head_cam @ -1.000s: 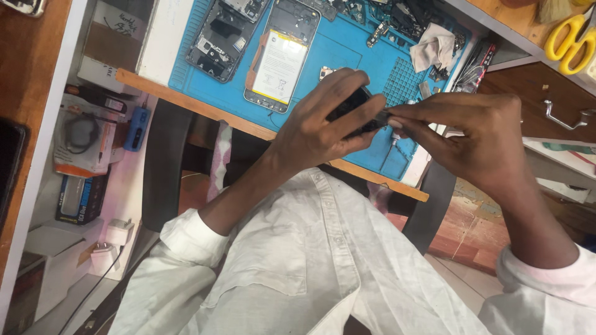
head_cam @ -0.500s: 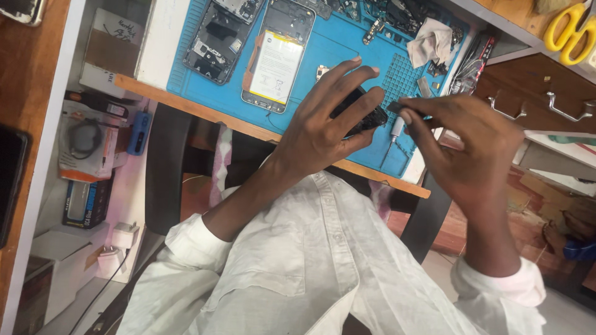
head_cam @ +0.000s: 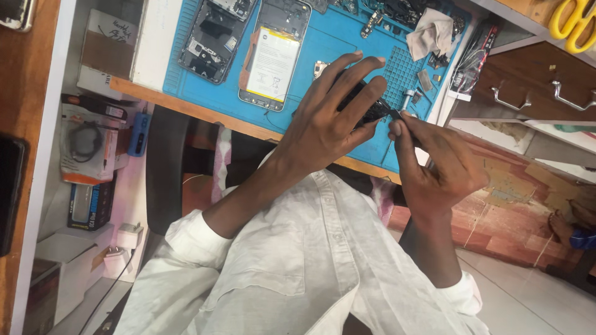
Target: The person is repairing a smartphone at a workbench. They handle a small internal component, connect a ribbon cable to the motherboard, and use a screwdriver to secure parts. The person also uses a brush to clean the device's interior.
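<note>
My left hand (head_cam: pixel 326 121) is curled around a small black phone part (head_cam: pixel 367 107) and holds it just above the near edge of a blue repair mat (head_cam: pixel 335 43). My right hand (head_cam: pixel 434 164) pinches a thin metal tool (head_cam: pixel 397 116), and the tool's tip touches the black part. On the mat lie an opened phone with a white-labelled battery (head_cam: pixel 273 53) and a bare phone frame (head_cam: pixel 214 31). Which kind of tool it is cannot be made out.
A grey cloth (head_cam: pixel 433 31) and small parts lie at the mat's right end. Brown drawers with metal handles (head_cam: pixel 528 93) stand to the right, yellow scissors (head_cam: pixel 574 22) above them. Boxes and chargers (head_cam: pixel 87 155) fill shelves on the left. A black chair back (head_cam: pixel 164 167) is under the desk edge.
My right hand has drawn in and turned, its fingers now pinching the tool close to the black part. My left hand keeps its hold on the part.
</note>
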